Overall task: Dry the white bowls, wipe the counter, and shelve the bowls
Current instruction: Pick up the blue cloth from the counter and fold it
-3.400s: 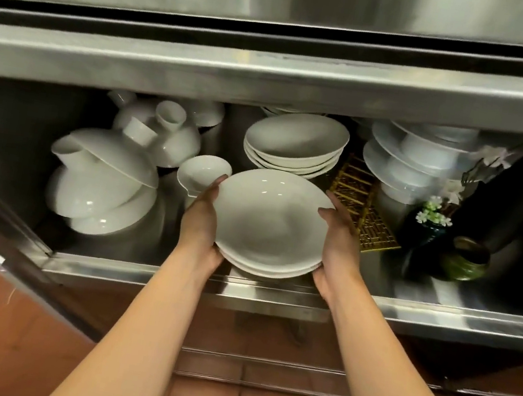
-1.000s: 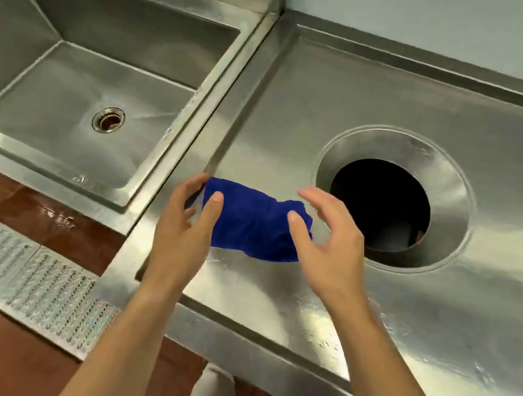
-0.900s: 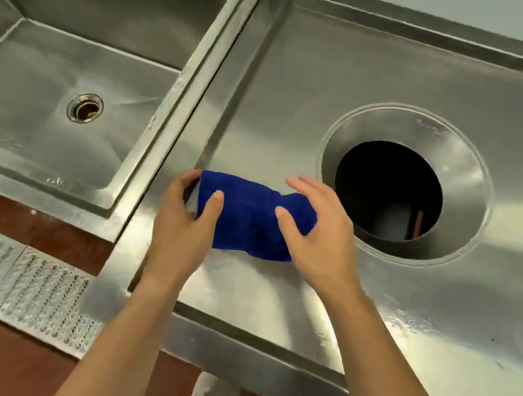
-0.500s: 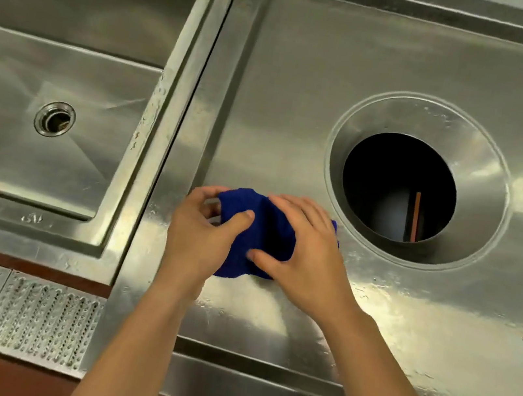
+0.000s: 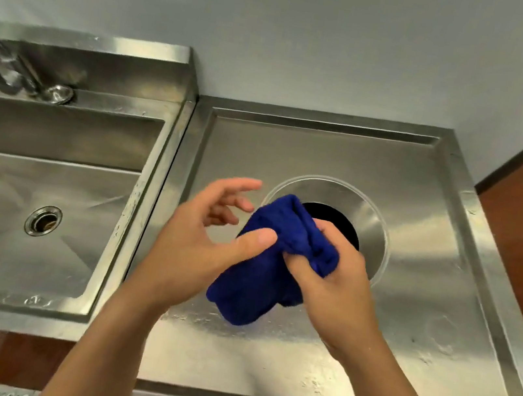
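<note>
At frame centre our right hand [image 5: 335, 288] keeps a closed grip on the blue cloth [image 5: 272, 261] above the worktop [image 5: 402, 340]; our left hand [image 5: 201, 243] is spread wide, thumb touching cloth.

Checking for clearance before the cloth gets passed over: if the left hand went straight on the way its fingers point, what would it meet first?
Probably the blue cloth bunched in the right hand; the left hand points toward it, thumb already touching. Depth is uncertain.
</note>
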`<state>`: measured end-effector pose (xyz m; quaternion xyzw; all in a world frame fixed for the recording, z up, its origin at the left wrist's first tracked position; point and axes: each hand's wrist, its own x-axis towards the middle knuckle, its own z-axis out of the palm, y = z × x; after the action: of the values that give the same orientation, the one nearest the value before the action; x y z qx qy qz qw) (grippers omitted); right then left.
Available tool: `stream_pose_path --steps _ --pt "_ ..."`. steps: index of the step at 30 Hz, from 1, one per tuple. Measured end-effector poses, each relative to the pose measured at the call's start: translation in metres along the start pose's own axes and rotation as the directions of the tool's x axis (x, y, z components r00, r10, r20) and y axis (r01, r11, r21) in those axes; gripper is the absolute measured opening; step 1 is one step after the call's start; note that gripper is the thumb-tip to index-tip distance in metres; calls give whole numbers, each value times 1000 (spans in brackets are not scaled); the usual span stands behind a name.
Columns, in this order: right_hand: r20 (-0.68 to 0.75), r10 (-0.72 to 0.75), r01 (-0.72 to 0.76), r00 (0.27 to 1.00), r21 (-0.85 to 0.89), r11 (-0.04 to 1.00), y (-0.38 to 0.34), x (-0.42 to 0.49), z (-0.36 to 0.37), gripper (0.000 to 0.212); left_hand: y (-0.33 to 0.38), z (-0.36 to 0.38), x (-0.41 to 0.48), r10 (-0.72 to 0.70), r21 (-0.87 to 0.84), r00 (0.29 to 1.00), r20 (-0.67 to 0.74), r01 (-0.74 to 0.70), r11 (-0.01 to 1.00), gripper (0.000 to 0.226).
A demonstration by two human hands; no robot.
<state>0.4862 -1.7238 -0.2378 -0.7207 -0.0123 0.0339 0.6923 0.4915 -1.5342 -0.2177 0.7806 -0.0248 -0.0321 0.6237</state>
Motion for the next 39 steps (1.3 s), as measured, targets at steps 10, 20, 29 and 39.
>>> stream_pose_path --steps 10,20,29,39 --pt "7 287 -201 958 729 655 -41 -24 -123 29 34 99 11 -20 -69 941 339 46 997 42" --pt "-355 317 -112 880 492 863 -22 -50 -220 37 24 183 40 -52 -178 852 520 168 970 52" --pt "-576 45 -204 816 -214 955 51 -42 -299 24 -23 274 57 -175 20 912 370 180 983 37" --pt "-561 127 -430 818 -449 784 177 -25 -339 24 -117 344 61 -399 346 902 163 326 880 13"
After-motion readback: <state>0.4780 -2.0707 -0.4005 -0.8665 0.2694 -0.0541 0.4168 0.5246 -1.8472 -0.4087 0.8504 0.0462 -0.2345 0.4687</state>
